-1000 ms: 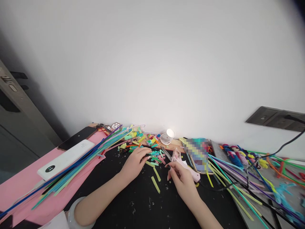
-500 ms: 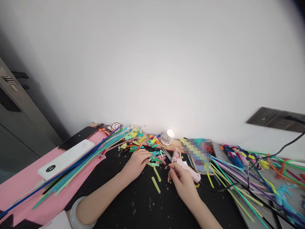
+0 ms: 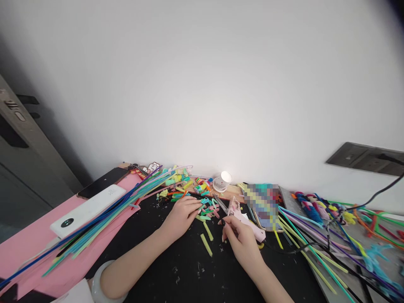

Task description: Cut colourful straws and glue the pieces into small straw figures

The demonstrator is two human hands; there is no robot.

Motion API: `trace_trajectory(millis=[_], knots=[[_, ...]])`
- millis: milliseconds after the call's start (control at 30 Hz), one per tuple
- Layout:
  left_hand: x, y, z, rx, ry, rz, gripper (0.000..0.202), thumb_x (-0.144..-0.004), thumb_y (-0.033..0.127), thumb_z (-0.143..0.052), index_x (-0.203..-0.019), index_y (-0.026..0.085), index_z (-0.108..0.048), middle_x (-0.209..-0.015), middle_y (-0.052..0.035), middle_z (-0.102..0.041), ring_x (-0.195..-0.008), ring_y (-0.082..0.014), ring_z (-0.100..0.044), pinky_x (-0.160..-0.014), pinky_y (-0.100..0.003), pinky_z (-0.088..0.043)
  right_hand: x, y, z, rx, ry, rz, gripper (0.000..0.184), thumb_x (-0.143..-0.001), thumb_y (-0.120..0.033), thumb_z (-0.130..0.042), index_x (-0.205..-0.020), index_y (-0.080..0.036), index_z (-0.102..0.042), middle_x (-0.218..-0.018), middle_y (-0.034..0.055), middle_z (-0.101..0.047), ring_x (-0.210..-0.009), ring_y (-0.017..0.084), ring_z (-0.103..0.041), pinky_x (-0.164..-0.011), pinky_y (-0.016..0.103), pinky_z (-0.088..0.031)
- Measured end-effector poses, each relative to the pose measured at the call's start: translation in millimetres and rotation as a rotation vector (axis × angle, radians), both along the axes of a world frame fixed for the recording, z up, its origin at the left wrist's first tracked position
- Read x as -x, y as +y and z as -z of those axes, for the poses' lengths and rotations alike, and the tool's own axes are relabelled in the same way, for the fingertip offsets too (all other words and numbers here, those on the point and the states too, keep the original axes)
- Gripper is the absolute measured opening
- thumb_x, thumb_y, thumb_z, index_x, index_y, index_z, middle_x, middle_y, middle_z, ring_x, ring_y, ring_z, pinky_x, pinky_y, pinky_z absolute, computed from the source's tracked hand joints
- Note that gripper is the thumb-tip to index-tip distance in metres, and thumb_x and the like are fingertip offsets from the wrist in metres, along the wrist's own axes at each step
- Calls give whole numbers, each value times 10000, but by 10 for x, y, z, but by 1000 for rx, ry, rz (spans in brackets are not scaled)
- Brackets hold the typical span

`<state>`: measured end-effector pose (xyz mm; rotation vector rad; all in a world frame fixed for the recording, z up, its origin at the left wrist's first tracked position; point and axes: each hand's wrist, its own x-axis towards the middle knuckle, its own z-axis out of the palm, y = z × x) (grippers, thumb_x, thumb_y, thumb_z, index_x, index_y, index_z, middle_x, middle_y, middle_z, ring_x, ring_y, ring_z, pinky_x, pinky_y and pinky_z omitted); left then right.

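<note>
My left hand (image 3: 181,213) lies on the black mat (image 3: 176,261) with its fingertips in a pile of short coloured pipe-cleaner pieces (image 3: 208,208); the fingers are curled together as if pinching a piece. My right hand (image 3: 238,237) rests just right of two yellow-green pieces (image 3: 206,237), fingers curled beside a pink glue gun (image 3: 248,221). I cannot make out anything held in it.
Long pipe cleaners (image 3: 104,212) fan over a pink sheet (image 3: 28,240) at left, beside a white power bank (image 3: 86,210) and a phone (image 3: 102,182). A lit candle (image 3: 221,180) stands by the wall. More long pipe cleaners (image 3: 315,244), small dolls (image 3: 311,206) and a black cable (image 3: 372,195) fill the right.
My left fingers have shifted slightly among the cut pieces. The right hand has barely moved.
</note>
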<state>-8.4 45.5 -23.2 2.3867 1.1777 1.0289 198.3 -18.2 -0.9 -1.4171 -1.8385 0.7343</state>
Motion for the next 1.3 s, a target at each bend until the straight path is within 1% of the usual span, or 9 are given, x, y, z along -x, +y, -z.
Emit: trace_trajectory(millis=[167,400,500,800,900,1000,1067,1200,1300], knots=[[10,-49,-47,-11,-168,-40,174,-838,141,-511,-843,190,-677,-879,-40,-686,-834,-176,-621,-805,-302,-491,0,25,13,-13,-1,7,165,-881,-245,-385,-779,-197,-506,-554,-20,-572,-516,151,-517,-519,240,-364],[-30,-111,-58,63,-204,23,154,-815,114,-533,-772,184,-664,-802,-17,-688,-740,-149,-638,-714,-239,-504,22,21,-13,-1,11,6,163,-875,-243,-379,-783,-193,-503,-546,-19,-561,-515,155,-528,-525,246,-381],[-45,-113,-35,69,-210,31,175,-823,108,-514,-800,185,-670,-840,-21,-690,-775,-151,-641,-737,-239,-504,27,19,-20,-7,13,4,150,-867,-238,-393,-796,-191,-516,-552,-19,-565,-515,158,-535,-521,246,-386],[-34,-80,-10,143,-218,-63,255,-823,129,-486,-948,208,-694,-976,-32,-699,-915,-196,-643,-852,-313,-492,8,35,23,-3,12,-3,155,-877,-247,-390,-800,-195,-514,-548,-22,-561,-509,154,-525,-511,241,-383],[-38,-102,-52,189,-262,-83,221,-799,153,-528,-919,207,-705,-952,-33,-706,-901,-209,-647,-844,-319,-494,10,21,19,-5,5,3,167,-880,-248,-381,-796,-192,-513,-545,-21,-556,-508,152,-523,-511,242,-380],[-50,-124,-98,279,-350,-99,171,-793,190,-551,-859,200,-708,-892,-34,-715,-843,-209,-657,-774,-302,-513,4,22,21,-6,5,3,162,-883,-245,-378,-830,-188,-520,-556,-19,-561,-521,153,-530,-531,248,-391],[-68,-137,-123,376,-429,-62,135,-786,204,-567,-826,178,-694,-855,-40,-713,-799,-201,-661,-725,-281,-520,0,27,22,-21,17,5,150,-880,-229,-384,-908,-188,-525,-589,-18,-572,-548,153,-539,-555,251,-404],[-118,-194,-171,540,-513,141,84,-763,177,-597,-830,153,-642,-831,-37,-703,-788,-180,-660,-723,-251,-513,9,22,6,-81,12,-19,229,-846,-184,-439,-1058,-201,-525,-704,-9,-587,-567,138,-524,-542,234,-404],[-143,-257,-205,560,-459,223,86,-764,177,-604,-846,155,-620,-806,-28,-705,-788,-174,-657,-743,-255,-497,25,8,-5,-83,-20,-110,188,-847,-158,-446,-957,-204,-591,-731,1,-613,-620,139,-560,-588,232,-413]])
